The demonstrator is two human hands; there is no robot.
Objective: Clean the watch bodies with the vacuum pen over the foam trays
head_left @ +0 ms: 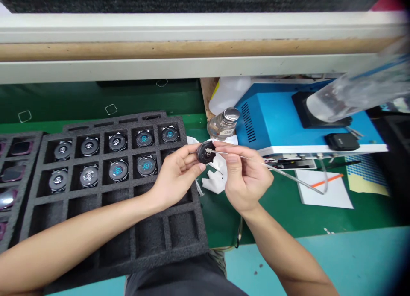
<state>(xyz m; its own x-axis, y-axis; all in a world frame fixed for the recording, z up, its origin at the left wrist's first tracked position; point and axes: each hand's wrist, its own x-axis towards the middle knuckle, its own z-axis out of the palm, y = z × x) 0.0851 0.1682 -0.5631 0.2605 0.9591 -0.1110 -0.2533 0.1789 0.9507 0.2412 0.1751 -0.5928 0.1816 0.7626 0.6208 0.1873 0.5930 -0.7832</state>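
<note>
My left hand [174, 174] pinches a small round black watch body [202, 154] between thumb and fingers, tilted so that its inner side faces me. My right hand [245, 176] is closed on a thin needle-like tool [221, 153], its tip at the middle of the watch body; whether it touches I cannot tell. A clear thin tube [294, 178] trails from that hand towards the blue machine. Beneath my left forearm lies a black foam tray [203, 234], with several round watch bodies [118, 170] in its two rear rows of compartments.
A glass bottle with a metal cap [231, 114] and crumpled white wipes [215, 181] are just behind my hands. To the right stands a blue machine [269, 116] bearing a clear container [339, 99]. White paper [333, 197] lies before it. Another foam tray [32, 159] is far left.
</note>
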